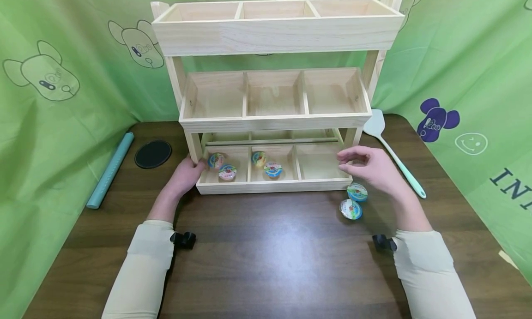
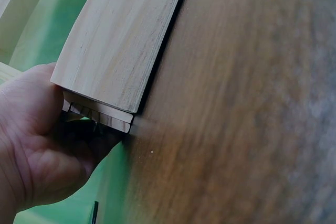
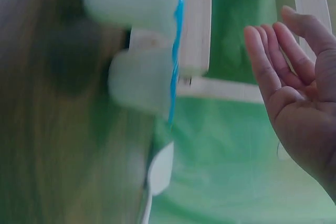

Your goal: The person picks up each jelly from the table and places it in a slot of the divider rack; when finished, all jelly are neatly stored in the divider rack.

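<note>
A three-tier wooden rack stands on the table, its lowest tray divided into compartments. My left hand grips the left end of that tray; in the left wrist view its fingers go behind the wooden end. Two small lidded jelly cups, one pink-topped, lie in the tray's left compartment. Its middle compartment holds a yellow cup and a blue-lidded cup. My right hand, fingers loosely bent and holding nothing, hovers by the tray's right end. Below it are two jelly cups on the table.
A pale green spatula lies right of the rack. On the left are a black round disc and a blue roller. Green printed cloth hangs around the table. The upper two tiers are divided into compartments too.
</note>
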